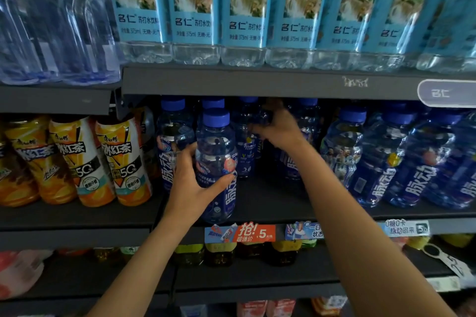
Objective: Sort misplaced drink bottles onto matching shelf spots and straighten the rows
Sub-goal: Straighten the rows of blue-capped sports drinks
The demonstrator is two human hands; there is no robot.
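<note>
Blue-capped bottle (pixel 215 162) stands at the middle shelf's (pixel 270 203) front edge, left hand (pixel 192 188) wrapped around its body, likely squaring it up. Right hand (pixel 277 128) reaches deeper, fingers curled on a rear bottle (pixel 247 136).

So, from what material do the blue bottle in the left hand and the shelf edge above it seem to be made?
The blue bottle in the left hand looks like clear blue-tinted plastic, glossy: light glints on it and you see through it. The shelf edge looks like dark painted metal, matte, though this is less sure.
</note>
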